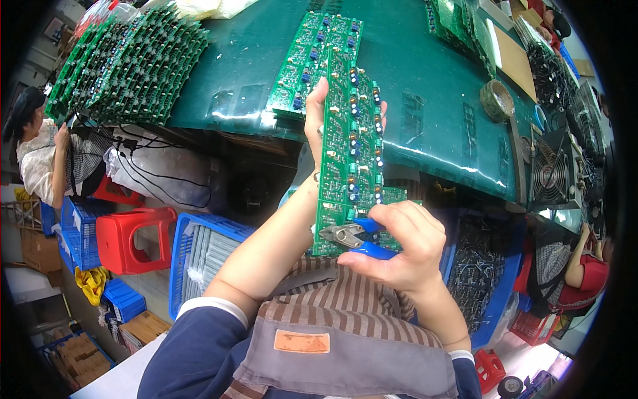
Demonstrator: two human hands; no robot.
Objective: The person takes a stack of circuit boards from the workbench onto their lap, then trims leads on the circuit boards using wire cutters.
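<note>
A long green circuit board panel (337, 133), with rows of capacitors and coils, is held upright and slightly tilted above my lap. My left hand (315, 126) is closed around its upper part, thumb on the left edge and fingertips showing at the right edge. My right hand (413, 246) grips blue-handled side cutters (371, 251), whose metal jaws rest at the panel's lower end. Whether the jaws bite on anything is too small to tell. Part of another green board (400, 195) shows behind the panel. On the table beyond lies a further board panel (292, 74).
The green-covered table (438, 133) bears a large stack of boards (133, 66) at left and more boards (465, 33) at right, near a round container (497, 101) and a fan (553, 169). Blue crates (175, 272) and a red stool (136, 243) stand below. People sit at both sides.
</note>
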